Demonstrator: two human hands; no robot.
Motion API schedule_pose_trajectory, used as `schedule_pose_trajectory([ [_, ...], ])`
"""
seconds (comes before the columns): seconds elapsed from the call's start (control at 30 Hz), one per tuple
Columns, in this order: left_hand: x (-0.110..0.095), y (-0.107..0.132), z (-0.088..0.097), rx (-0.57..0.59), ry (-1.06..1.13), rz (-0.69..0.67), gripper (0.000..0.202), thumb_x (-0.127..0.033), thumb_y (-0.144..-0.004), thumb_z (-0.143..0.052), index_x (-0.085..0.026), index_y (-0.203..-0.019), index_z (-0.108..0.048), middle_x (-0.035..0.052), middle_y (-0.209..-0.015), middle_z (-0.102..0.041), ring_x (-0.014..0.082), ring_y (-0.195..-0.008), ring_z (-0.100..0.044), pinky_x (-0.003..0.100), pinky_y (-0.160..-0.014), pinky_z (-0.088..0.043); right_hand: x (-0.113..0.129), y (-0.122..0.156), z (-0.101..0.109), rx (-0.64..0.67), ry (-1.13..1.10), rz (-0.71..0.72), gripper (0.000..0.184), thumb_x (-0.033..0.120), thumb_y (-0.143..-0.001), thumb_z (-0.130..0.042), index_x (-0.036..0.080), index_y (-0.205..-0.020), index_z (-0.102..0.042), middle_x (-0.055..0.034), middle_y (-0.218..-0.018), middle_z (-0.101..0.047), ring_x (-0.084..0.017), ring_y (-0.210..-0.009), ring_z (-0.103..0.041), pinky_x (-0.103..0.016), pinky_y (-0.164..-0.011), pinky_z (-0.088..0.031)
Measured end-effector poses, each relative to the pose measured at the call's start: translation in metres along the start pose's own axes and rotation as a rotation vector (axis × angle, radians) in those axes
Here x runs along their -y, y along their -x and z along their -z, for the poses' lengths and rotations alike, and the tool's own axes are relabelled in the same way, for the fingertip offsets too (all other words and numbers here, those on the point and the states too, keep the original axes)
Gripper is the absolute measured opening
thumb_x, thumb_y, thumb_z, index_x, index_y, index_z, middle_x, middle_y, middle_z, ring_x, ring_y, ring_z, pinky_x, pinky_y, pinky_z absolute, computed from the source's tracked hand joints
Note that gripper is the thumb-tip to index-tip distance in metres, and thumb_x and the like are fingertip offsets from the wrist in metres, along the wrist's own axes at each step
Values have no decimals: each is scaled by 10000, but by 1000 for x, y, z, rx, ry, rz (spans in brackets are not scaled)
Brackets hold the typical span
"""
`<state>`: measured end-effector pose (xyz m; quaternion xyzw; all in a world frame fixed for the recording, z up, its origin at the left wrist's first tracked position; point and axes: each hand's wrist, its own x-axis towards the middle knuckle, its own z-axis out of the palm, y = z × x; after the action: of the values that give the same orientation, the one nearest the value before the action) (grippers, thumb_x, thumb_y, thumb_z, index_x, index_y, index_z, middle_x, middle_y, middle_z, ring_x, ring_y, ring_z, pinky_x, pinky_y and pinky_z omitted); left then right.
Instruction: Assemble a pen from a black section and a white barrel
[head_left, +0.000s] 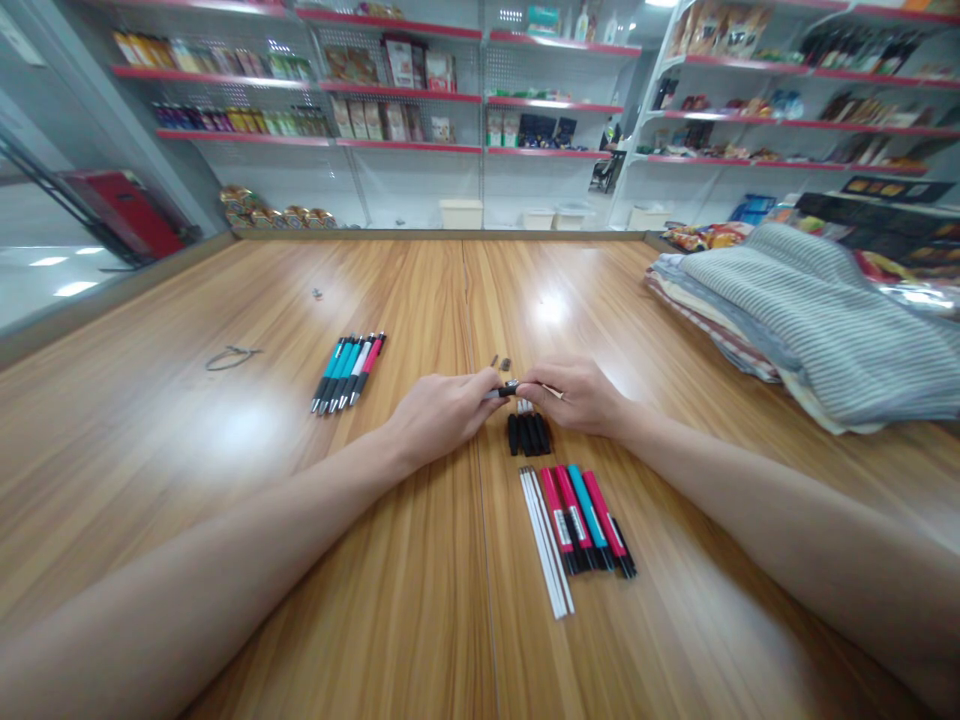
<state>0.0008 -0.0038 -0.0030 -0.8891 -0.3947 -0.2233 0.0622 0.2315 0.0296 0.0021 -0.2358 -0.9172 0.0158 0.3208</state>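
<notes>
Both of my hands meet over the middle of the wooden table (225, 470). My left hand (442, 410) is closed around a thin pen part (504, 390), pale with a black tip. My right hand (574, 395) pinches the other end of it. Just below my hands lies a small bunch of black pen grips (529, 434). Nearer to me lie several white refill tubes (546, 540) and several red and teal pen barrels (589, 520). A row of finished pens (349, 372), teal, white and red, lies to the left.
A stack of folded striped cloths (810, 320) fills the right side of the table. A loop of thin cord (231, 356) lies at the left. Two tiny parts (500, 362) sit just beyond my hands. Store shelves (405, 95) with goods line the back wall.
</notes>
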Motion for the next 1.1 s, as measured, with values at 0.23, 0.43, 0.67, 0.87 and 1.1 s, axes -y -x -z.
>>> schedule_pose_trajectory([
  [0.23, -3, -1, 2, -31, 27, 29, 281, -405, -982, -406, -186, -1035, -574, 32, -890, -695, 178, -751, -658, 264, -594, -388, 2, 0, 0, -62, -8, -16, 187, 325, -923, -561, 150, -908, -624, -28, -776, -624, -107, -654, -526, -236, -630, -385],
  [0.43, -5, -3, 3, 17, -22, 48, 340, -383, -1007, -325, -171, -881, -559, 44, -889, -670, 173, -752, -627, 280, -603, -368, 3, 0, 2, -107, -43, -31, 139, 281, -905, -580, 157, -961, -613, -24, -803, -612, -102, -659, -519, -232, -631, -398],
  [0.67, 2, -1, 1, -6, -12, -15, 366, -395, -1002, -345, -171, -793, -545, 26, -786, -640, 143, -673, -575, 279, -580, -312, -1, 1, 2, -80, -25, -13, 154, 298, -910, -582, 161, -891, -649, -26, -757, -621, -111, -674, -552, -234, -634, -398],
  [0.87, 1, -1, 1, -10, -40, -23, 386, -412, -1001, -348, -172, -766, -538, 22, -761, -637, 132, -639, -552, 283, -550, -250, -3, 3, 2, -49, 23, -2, 190, 303, -919, -564, 156, -849, -661, -34, -737, -644, -119, -668, -573, -239, -627, -391],
  [1.1, -2, -2, 3, -2, -59, 15, 378, -406, -1004, -341, -172, -781, -536, 30, -790, -655, 146, -669, -579, 285, -551, -244, -1, 2, -1, -65, 50, -67, 212, 325, -915, -566, 148, -839, -654, -16, -684, -612, -103, -599, -517, -241, -585, -361],
])
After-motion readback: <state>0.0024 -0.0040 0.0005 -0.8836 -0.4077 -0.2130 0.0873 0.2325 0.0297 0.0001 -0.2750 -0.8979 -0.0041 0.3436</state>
